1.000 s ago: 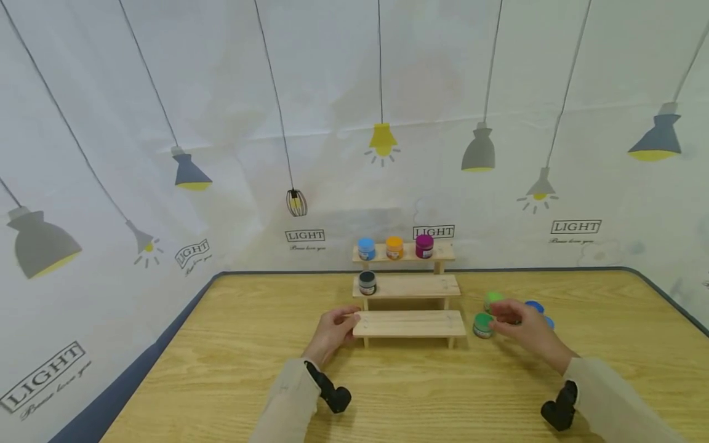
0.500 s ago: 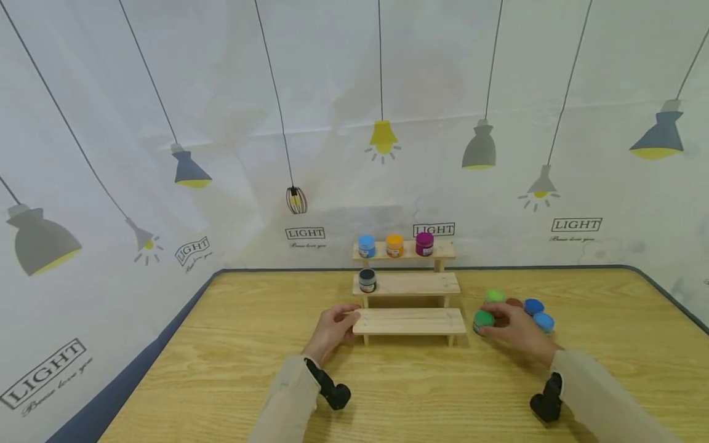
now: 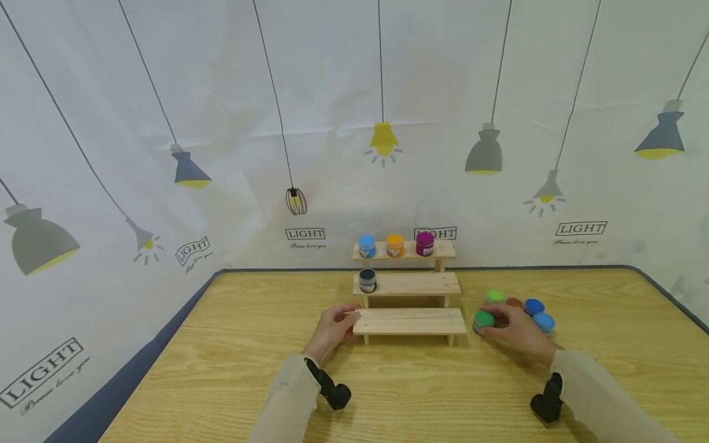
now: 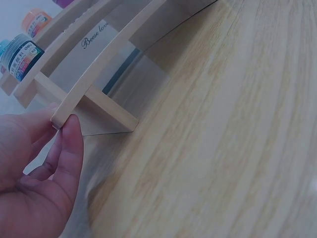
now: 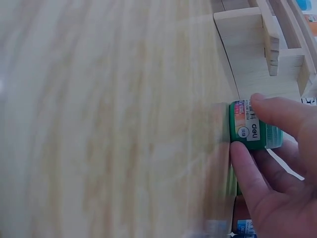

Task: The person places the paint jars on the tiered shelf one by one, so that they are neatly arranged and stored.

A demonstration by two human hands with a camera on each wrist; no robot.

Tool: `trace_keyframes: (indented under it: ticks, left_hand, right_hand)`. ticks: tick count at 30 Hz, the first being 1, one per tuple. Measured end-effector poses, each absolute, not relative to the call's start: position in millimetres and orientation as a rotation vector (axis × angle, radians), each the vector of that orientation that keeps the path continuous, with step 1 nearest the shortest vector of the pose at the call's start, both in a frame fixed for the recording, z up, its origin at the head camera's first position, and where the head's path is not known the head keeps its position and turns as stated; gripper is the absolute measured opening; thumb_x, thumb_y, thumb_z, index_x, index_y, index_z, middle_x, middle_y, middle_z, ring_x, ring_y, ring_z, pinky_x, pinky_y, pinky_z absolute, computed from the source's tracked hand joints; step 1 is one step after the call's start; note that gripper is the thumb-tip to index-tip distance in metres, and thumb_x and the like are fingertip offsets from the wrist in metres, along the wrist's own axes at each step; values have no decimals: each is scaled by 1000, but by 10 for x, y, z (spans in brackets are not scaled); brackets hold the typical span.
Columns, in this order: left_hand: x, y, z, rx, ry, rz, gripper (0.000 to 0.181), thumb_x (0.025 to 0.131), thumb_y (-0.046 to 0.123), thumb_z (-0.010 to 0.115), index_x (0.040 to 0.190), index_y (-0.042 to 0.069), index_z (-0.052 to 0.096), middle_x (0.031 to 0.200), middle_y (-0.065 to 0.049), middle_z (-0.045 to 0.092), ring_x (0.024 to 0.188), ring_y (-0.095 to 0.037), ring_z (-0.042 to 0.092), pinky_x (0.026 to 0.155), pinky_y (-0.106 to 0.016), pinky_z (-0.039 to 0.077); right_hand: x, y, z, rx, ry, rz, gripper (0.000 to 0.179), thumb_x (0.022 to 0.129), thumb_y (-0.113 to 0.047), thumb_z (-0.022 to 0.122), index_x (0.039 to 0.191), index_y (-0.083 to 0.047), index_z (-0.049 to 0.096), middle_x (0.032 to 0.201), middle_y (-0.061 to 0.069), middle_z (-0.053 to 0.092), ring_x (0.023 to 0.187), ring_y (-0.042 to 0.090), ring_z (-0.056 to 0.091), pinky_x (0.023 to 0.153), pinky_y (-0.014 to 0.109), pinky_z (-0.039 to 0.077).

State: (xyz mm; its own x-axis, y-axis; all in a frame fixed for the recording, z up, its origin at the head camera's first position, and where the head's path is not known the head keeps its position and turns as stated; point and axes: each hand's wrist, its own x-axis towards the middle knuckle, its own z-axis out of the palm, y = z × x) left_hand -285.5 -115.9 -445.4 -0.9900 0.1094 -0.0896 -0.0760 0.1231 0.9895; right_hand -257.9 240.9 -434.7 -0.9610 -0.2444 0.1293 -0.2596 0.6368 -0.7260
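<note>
My left hand [image 3: 332, 331] pinches the left end of the lowest board on a three-step wooden rack [image 3: 410, 321]; the left wrist view shows thumb and fingertips at the board's end [image 4: 67, 111]. My right hand [image 3: 517, 331] holds a small green paint jar [image 3: 484, 322] standing on the table right of the rack. In the right wrist view, fingers and thumb lie around the jar's labelled side [image 5: 247, 124]. A black paint jar [image 3: 368, 280] sits at the left of the middle step. Light blue [image 3: 367, 246], orange [image 3: 395, 245] and purple [image 3: 424, 243] jars line the top step.
Behind and beside my right hand stand more jars: light green [image 3: 495, 296], brown [image 3: 514, 303], dark blue [image 3: 534, 306] and light blue [image 3: 544, 322]. The wooden table [image 3: 232, 344] ends at a wall sheet [image 3: 327, 147] printed with lamps, close behind the rack.
My right hand has moved left and taken hold of the green jar, uncovering the brown jar and more of the blue ones. My left hand keeps its place on the rack.
</note>
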Motion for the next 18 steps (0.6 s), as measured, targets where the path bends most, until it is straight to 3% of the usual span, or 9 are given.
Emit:
trace_keyframes:
  ticks: [18]
  left_hand:
    - [-2842, -1151, -4442, -5, 2239, 1977, 31, 89, 16, 55, 115, 1, 57, 96, -11, 59, 70, -11, 56, 58, -25, 48]
  right_hand:
    - [-2416, 2444, -4116, 429, -2773, 1399, 57, 82, -25, 64, 123, 9, 44, 115, 24, 47, 104, 40, 48, 74, 34, 48]
